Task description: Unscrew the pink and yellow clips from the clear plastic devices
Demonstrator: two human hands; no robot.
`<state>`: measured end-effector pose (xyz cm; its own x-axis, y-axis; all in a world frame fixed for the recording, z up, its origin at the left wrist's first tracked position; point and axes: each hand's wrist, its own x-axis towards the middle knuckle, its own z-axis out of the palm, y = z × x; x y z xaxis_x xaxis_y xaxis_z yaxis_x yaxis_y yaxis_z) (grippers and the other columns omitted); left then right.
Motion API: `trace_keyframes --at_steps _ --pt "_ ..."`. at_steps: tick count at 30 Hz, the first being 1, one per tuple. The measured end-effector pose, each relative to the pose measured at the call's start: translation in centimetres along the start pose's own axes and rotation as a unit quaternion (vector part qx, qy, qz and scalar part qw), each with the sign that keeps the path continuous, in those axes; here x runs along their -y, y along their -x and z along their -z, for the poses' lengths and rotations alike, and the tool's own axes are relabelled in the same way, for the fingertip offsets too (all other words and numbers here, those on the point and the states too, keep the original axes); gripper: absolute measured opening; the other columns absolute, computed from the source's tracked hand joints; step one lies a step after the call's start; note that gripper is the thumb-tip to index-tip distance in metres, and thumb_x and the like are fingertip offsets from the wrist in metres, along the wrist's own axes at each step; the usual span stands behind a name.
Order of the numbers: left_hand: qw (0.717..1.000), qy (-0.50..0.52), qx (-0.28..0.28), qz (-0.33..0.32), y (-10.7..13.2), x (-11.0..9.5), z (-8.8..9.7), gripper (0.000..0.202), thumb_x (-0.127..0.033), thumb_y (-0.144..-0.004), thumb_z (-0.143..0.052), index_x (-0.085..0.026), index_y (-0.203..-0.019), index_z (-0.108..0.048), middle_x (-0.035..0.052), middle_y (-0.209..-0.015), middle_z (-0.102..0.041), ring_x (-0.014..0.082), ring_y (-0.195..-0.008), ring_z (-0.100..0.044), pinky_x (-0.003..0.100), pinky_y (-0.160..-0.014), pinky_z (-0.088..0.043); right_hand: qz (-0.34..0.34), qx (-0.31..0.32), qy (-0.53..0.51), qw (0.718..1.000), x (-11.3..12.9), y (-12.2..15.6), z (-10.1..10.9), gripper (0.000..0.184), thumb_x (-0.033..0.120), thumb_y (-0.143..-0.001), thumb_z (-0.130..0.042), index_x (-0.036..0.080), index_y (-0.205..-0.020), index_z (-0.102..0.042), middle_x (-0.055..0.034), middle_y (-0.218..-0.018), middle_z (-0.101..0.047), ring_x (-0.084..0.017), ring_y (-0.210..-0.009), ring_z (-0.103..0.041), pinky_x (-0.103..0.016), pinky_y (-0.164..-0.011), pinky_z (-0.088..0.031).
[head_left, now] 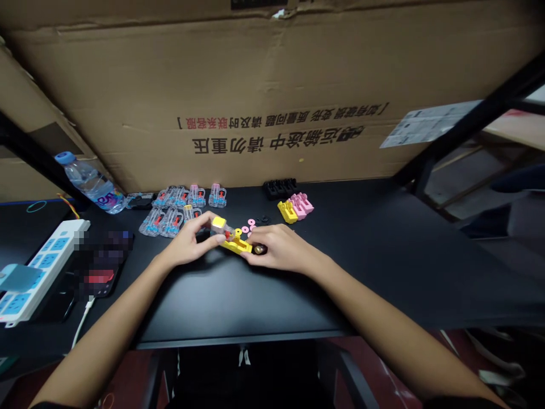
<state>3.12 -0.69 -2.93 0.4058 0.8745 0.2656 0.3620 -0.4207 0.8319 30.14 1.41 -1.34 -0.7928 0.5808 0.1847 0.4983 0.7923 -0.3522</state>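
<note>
My left hand (193, 241) and my right hand (276, 247) meet over the black table (383, 255), both pinched on a small yellow plastic assembly (234, 243). The left fingers grip its clear piece with a yellow cap (218, 224). A small dark, brass-tipped part (259, 249) sits under the right fingers. Just behind the hands lie small pink and black washers (251, 222).
Several clear plastic parts (179, 207) lie at the back left, next to a water bottle (91, 183). Yellow, pink and black blocks (293, 204) sit behind the hands. A white power strip (38, 267) and a phone (100, 270) are at the left. A cardboard wall (272, 102) stands behind.
</note>
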Motion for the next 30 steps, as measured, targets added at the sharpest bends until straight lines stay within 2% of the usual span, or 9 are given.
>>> trace_keyframes --at_steps 3,6,10,13,15,18,20,24,30 --pt "0.999 0.030 0.036 0.013 0.2 0.0 -0.6 0.037 -0.044 -0.085 -0.086 -0.020 -0.099 -0.062 0.0085 -0.111 -0.078 0.0220 -0.098 -0.075 0.037 -0.093 -0.060 0.004 0.012 -0.022 1.000 0.1 0.1 -0.5 0.025 0.036 -0.098 -0.071 0.020 -0.078 -0.073 -0.0015 -0.077 -0.070 -0.016 -0.065 -0.060 -0.028 -0.059 -0.036" --pt "0.996 0.049 0.067 0.036 0.2 0.1 -1.0 0.042 -0.046 -0.082 -0.089 -0.020 -0.088 -0.056 0.0085 -0.105 -0.080 0.0209 -0.092 -0.076 0.036 -0.087 -0.061 0.023 -0.017 -0.057 0.998 -0.3 0.2 -0.9 0.025 0.043 -0.101 -0.067 0.020 -0.098 -0.077 -0.0054 -0.092 -0.073 -0.019 -0.079 -0.067 -0.029 -0.070 -0.048" --pt "0.994 0.044 0.084 0.048 0.1 0.6 -1.1 0.044 -0.047 -0.079 -0.091 -0.019 -0.094 -0.061 0.0069 -0.104 -0.078 0.0196 -0.092 -0.076 0.033 -0.085 -0.060 -0.003 -0.143 -0.122 0.982 -1.0 0.4 -1.1 0.033 0.038 -0.110 -0.049 0.019 -0.116 -0.076 -0.0096 -0.102 -0.074 -0.020 -0.085 -0.068 -0.035 -0.081 -0.055" --pt "0.996 0.020 0.082 0.036 0.1 0.9 -1.2 0.052 -0.049 -0.074 -0.094 -0.018 -0.108 -0.069 0.0061 -0.104 -0.077 0.0210 -0.097 -0.074 0.033 -0.088 -0.058 -0.025 -0.252 -0.204 0.946 -1.4 0.6 -1.0 0.040 0.039 -0.110 -0.043 0.019 -0.112 -0.077 -0.0114 -0.105 -0.075 -0.022 -0.090 -0.071 -0.039 -0.083 -0.058" --pt "0.995 0.015 0.087 0.037 0.1 0.9 -1.3 0.056 -0.051 -0.072 -0.096 -0.018 -0.112 -0.073 0.0063 -0.106 -0.078 0.0219 -0.098 -0.074 0.033 -0.088 -0.057 -0.028 -0.296 -0.273 0.915 -1.5 0.6 -0.8 0.048 0.047 -0.108 -0.040 0.018 -0.105 -0.079 -0.0110 -0.097 -0.075 -0.022 -0.081 -0.071 -0.038 -0.074 -0.058" --pt "0.993 0.015 0.104 0.055 0.1 0.9 -1.5 0.052 -0.051 -0.074 -0.094 -0.018 -0.109 -0.076 0.0052 -0.103 -0.079 0.0199 -0.091 -0.073 0.029 -0.082 -0.055 -0.069 -0.282 -0.360 0.887 -1.1 0.4 -0.3 0.057 0.054 -0.104 -0.040 0.017 -0.086 -0.080 -0.0041 -0.063 -0.064 -0.016 -0.052 -0.058 -0.031 -0.051 -0.047" --pt "0.992 0.018 0.107 0.068 0.1 0.9 -1.6 0.049 -0.051 -0.076 -0.093 -0.018 -0.107 -0.078 0.0042 -0.098 -0.079 0.0179 -0.084 -0.071 0.028 -0.077 -0.053 -0.104 -0.249 -0.388 0.882 -0.6 0.2 0.0 0.055 0.054 -0.101 -0.046 0.017 -0.076 -0.078 -0.0006 -0.052 -0.057 -0.013 -0.043 -0.049 -0.028 -0.044 -0.039" --pt "0.990 0.035 0.107 0.082 0.0 0.9 -1.8 0.050 -0.052 -0.075 -0.093 -0.017 -0.107 -0.078 0.0025 -0.091 -0.079 0.0160 -0.078 -0.069 0.026 -0.074 -0.051 -0.152 -0.198 -0.410 0.877 0.3 -0.3 0.0 0.046 0.053 -0.096 -0.060 0.017 -0.072 -0.076 0.0004 -0.052 -0.059 -0.010 -0.039 -0.048 -0.025 -0.041 -0.035" --pt "0.989 0.052 0.108 0.090 0.0 0.9 -1.9 0.048 -0.049 -0.075 -0.094 -0.016 -0.107 -0.078 0.0014 -0.088 -0.078 0.0146 -0.076 -0.066 0.025 -0.072 -0.049 -0.173 -0.186 -0.405 0.878 0.3 -0.4 -0.4 0.046 0.054 -0.097 -0.062 0.016 -0.074 -0.076 0.0006 -0.052 -0.061 -0.010 -0.039 -0.050 -0.024 -0.042 -0.037"
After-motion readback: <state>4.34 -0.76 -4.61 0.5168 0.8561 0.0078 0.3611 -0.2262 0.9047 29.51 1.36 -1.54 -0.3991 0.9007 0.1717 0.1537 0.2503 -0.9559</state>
